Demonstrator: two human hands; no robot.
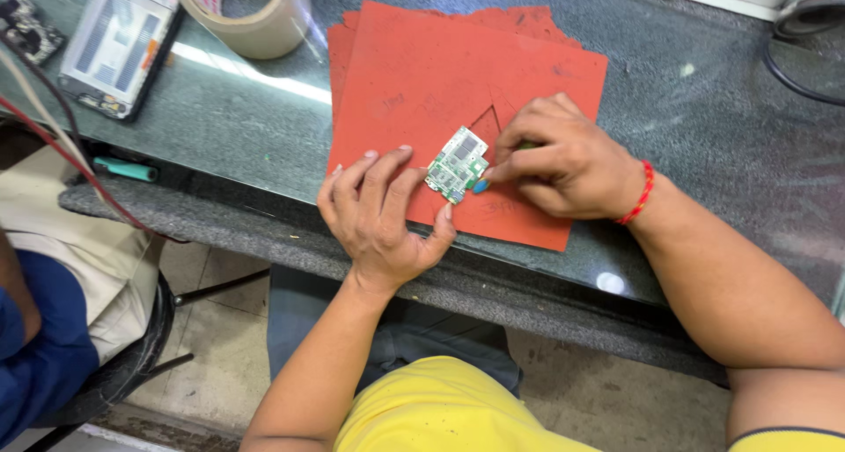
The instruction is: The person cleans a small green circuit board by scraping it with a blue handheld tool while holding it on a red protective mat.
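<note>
A small green circuit board lies on a stack of red-orange mats on the dark stone counter. My left hand rests on the mat's near edge and steadies the board's left side with fingers and thumb. My right hand is closed around a small tool with a blue tip, held against the board's lower right corner. A red thread band circles my right wrist.
A roll of tan tape and an opened phone body lie at the counter's far left. A teal tool sits on the lower ledge. Red and white wires cross the left side. Another person's leg is at left.
</note>
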